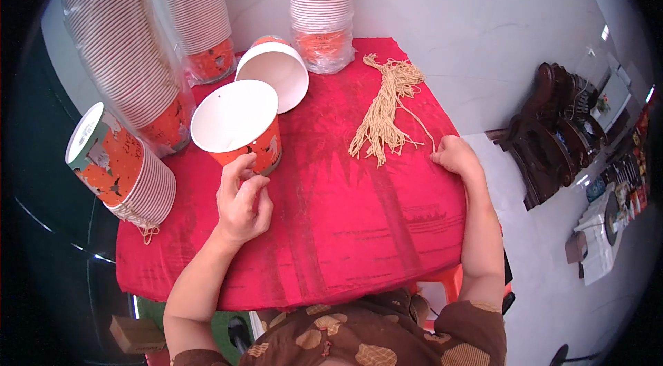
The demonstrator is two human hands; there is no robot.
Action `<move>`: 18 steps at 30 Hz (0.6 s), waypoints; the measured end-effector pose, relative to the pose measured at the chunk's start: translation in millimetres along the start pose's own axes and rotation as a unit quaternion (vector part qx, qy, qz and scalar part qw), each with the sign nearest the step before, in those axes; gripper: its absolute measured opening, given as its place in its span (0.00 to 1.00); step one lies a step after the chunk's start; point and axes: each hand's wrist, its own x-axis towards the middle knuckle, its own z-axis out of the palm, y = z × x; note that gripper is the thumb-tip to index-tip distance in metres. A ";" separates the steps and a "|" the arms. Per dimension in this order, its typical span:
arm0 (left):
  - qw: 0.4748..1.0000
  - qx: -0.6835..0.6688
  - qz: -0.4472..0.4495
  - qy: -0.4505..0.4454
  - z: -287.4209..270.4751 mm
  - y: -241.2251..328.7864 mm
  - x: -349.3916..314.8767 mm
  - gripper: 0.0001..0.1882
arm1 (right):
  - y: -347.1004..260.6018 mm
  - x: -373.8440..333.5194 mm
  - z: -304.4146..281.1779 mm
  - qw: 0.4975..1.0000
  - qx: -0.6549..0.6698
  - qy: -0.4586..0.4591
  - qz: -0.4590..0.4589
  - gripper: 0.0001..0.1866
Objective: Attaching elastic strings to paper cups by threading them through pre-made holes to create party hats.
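Note:
An orange paper cup (260,150) with a white inside stands on the red cloth, its mouth tilted toward me. Just in front of it is my left hand (243,201), fingers half bent and apart, holding nothing; whether a fingertip touches the cup I cannot tell. To the right lies a bundle of beige cords (387,114). One strand (423,127) runs from the bundle to my right hand (454,157), whose fingertips are pinched on its end at the table's right edge.
Behind the cup, another cup (293,83) lies on its side. Tall plastic-wrapped cup stacks (322,3) line the back and left. An upside-down cup stack (141,179), with cord at its base, stands at the left edge of the red-covered table (345,248). Dark wooden furniture (552,131) is farther right.

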 end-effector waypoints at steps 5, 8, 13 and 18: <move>1.000 -0.016 -0.007 0.000 4.2 -0.4 -0.9 0.15 | 12.7 6.3 14.5 0.998 -0.019 0.060 -0.029 0.11; 1.000 -0.015 -0.009 -0.004 5.5 -1.8 -1.7 0.14 | 13.0 5.2 14.5 0.998 -0.008 0.054 -0.030 0.11; 0.999 -0.015 -0.026 -0.025 5.4 -1.6 -4.4 0.14 | -14.5 -18.5 5.2 0.985 -0.058 0.096 -0.134 0.07; 0.999 -0.027 -0.026 -0.037 6.4 -1.6 -4.4 0.13 | -86.0 -70.3 9.9 0.924 -0.050 0.043 -0.377 0.04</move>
